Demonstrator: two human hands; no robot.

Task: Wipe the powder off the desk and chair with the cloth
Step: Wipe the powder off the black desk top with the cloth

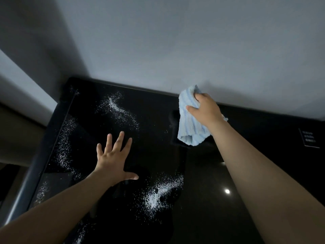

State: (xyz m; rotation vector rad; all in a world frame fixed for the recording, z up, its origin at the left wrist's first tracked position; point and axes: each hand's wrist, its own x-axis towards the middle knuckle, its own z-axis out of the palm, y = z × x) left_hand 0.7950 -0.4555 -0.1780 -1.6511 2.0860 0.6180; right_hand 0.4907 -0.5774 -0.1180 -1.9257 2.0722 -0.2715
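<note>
Here our right hand (205, 110) clutches the soft, light cloth (190, 124) bunched at its top, while our left hand (112, 159) lies spread flat on the desk (246, 199).

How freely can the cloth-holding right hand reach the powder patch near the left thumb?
Probably yes. The right hand grips the cloth over the desk, with only bare surface between it and the powder patch. The left hand is beside it, not on it.

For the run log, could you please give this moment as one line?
right hand: grips cloth above desk | left hand: open, spread over desk | powder: patches unwiped
</note>
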